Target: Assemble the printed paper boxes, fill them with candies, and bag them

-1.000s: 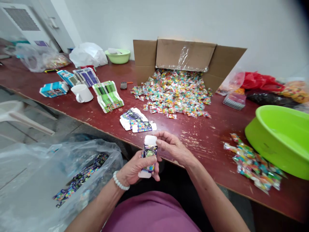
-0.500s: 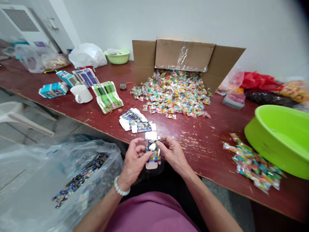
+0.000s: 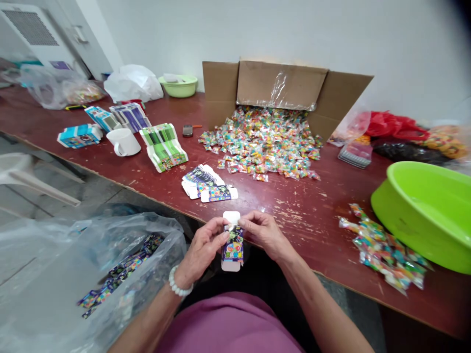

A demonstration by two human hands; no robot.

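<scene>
A small printed candy box [image 3: 233, 245], dark purple with bright pictures and white end flaps, is held upright over the table's front edge. My left hand [image 3: 206, 245] grips its left side between thumb and fingers. At the upper right, by the top flap, my right hand [image 3: 265, 232] pinches it with thumb and fingertips. Whether a candy is inside the box cannot be seen. Just beyond my hands lie flattened boxes [image 3: 220, 193] of the same print, fanned in a stack.
Wrapped candies [image 3: 270, 142] spill from an open cardboard carton [image 3: 281, 83]. More candies [image 3: 386, 250] lie beside a green basin [image 3: 423, 225] at right. Green cartons [image 3: 164, 147], a white mug [image 3: 124, 142] and a phone [image 3: 187, 130] stand left. A plastic bag [image 3: 44, 274] of filled packs hangs below.
The box has moved down towards me and its printed front shows more fully. My right hand has shifted from the box's face to its top flap.
</scene>
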